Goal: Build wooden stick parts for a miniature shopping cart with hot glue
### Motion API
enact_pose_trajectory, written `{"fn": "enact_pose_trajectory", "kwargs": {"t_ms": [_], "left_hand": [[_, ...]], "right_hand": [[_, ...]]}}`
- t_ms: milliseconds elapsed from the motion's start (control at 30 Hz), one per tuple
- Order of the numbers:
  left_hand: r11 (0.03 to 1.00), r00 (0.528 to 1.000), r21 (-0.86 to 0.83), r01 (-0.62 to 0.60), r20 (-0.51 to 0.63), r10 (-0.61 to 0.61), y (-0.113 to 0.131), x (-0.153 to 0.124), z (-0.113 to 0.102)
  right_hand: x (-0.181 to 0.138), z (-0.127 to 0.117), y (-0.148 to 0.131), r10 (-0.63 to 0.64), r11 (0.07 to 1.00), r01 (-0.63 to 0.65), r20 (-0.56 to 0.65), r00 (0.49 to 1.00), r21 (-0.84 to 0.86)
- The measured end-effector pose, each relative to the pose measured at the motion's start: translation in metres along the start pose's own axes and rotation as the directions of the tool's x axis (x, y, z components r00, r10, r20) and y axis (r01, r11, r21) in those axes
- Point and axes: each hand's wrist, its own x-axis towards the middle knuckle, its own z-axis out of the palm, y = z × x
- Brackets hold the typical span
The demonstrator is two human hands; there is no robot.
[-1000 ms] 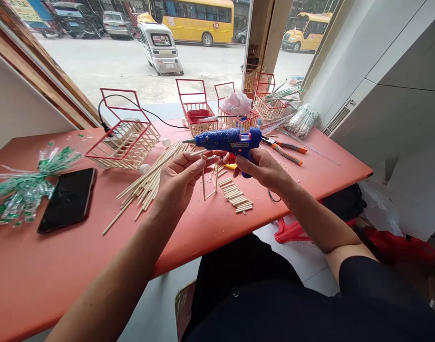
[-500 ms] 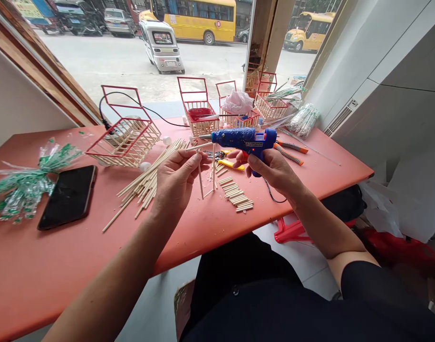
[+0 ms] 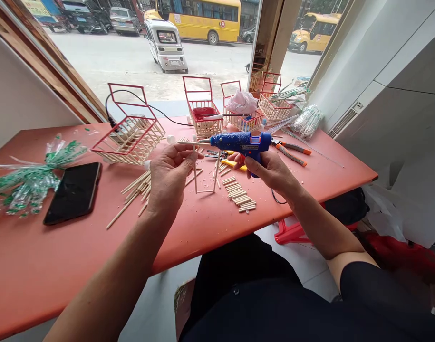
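My left hand [image 3: 169,175] pinches a small frame of thin wooden sticks [image 3: 205,168], holding it by the top rail above the red table [image 3: 210,223]. My right hand [image 3: 270,171] grips a blue glue gun [image 3: 238,141] by its handle. The gun's nozzle points left and sits at the frame's top rail. A row of short cut sticks [image 3: 240,194] lies on the table just below the gun. Long wooden sticks [image 3: 139,190] lie in a loose pile under and left of my left hand.
A tipped stick-and-red-wire basket [image 3: 130,135] lies at the left, more baskets [image 3: 203,114] stand at the back. A black phone [image 3: 74,191] and green-and-clear wrappers [image 3: 28,178] lie at far left. Orange-handled pliers [image 3: 292,151] lie right of the gun. A red stool [image 3: 292,232] is under the table.
The glue gun drew right, then came back left to the frame's top rail. My left hand turned the stick frame more upright. The view shifted slightly.
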Motion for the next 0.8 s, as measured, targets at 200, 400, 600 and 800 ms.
{"fn": "enact_pose_trajectory", "kwargs": {"t_ms": [200, 400, 600, 800], "left_hand": [[0.999, 0.999, -0.045, 0.029, -0.019, -0.03, 0.005, -0.003, 0.004], [1.0, 0.999, 0.016, 0.016, 0.034, -0.017, 0.005, -0.001, 0.001], [0.996, 0.998, 0.085, 0.012, 0.058, -0.017, 0.004, 0.002, -0.003], [0.986, 0.998, 0.159, 0.053, 0.031, -0.059, 0.01, 0.002, -0.002]], "right_hand": [[-0.001, 0.004, -0.006, -0.011, 1.0, 0.01, 0.013, 1.0, 0.026], [0.001, 0.006, -0.007, -0.008, 1.0, 0.007, 0.029, 1.0, 0.026], [0.001, 0.004, -0.002, -0.005, 1.0, 0.005, 0.021, 1.0, 0.031], [0.001, 0.002, 0.002, -0.012, 0.999, 0.012, -0.008, 1.0, 0.034]]}}
